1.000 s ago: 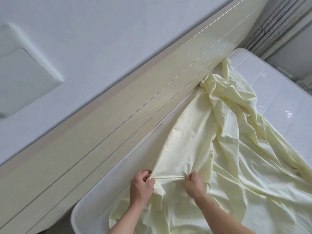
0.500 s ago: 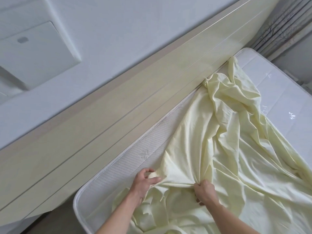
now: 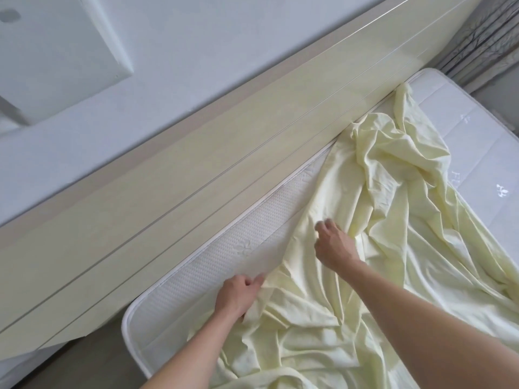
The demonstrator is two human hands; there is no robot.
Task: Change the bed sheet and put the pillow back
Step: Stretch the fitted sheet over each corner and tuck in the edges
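The mattress (image 3: pixel 233 248) lies against the headboard (image 3: pixel 196 175), its near corner and headboard-side strip bare. The sheet (image 3: pixel 393 248) sprawls crumpled across the mattress, short of that corner. The right hand (image 3: pixel 334 245) grasps a fold mid-mattress; the left hand (image 3: pixel 237 294) pinches the sheet's edge nearer the corner. Spreading is in hand, seemingly; next, draw the edge over the corner. No pillow shows.
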